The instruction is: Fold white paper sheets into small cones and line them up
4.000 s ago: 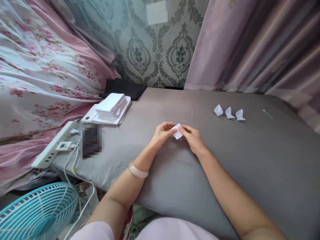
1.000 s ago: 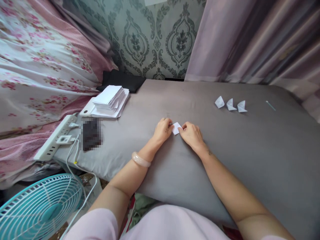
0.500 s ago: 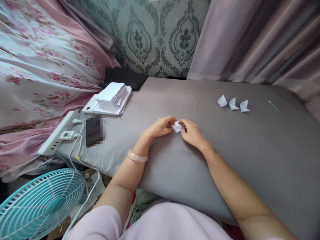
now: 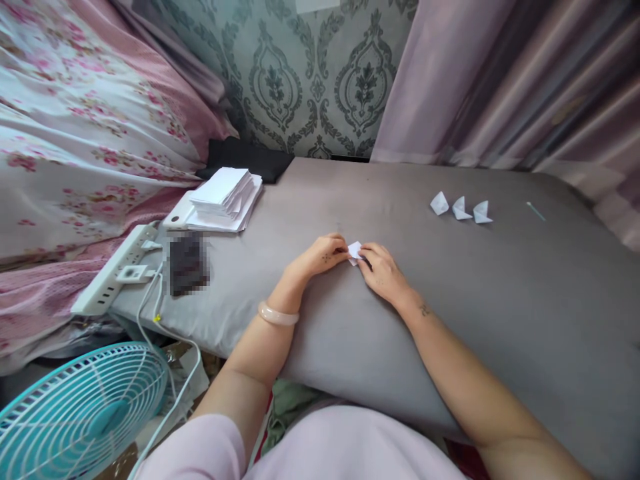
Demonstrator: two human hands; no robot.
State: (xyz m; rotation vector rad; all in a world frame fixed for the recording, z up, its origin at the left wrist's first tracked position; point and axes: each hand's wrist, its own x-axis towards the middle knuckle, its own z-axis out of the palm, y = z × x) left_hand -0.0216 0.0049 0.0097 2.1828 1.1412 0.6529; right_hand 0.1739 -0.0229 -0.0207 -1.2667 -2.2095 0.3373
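A small folded piece of white paper (image 4: 355,249) is between my two hands, just above or on the grey cloth surface (image 4: 330,320). My left hand (image 4: 326,256) pinches its left side with thumb and fingers. On its right side, my right hand (image 4: 381,267) grips the paper between thumb and forefinger. Fingers cover both side edges, so the full shape of the fold is hidden. Off to the right stand three folded paper boats: one on the left (image 4: 439,203), one in the middle (image 4: 461,209) and one on the right (image 4: 482,213).
A stack of white paper (image 4: 220,193) lies at the back left, near a black cloth (image 4: 245,157). Below it are a power strip (image 4: 117,270) with cables and a blurred dark object (image 4: 188,263). A blue fan (image 4: 100,413) stands lower left. A thin stick (image 4: 537,211) lies far right.
My fingers have shifted on the paper, which now shows a raised flap pointing away from me. Both hands keep their grip. The view has moved slightly.
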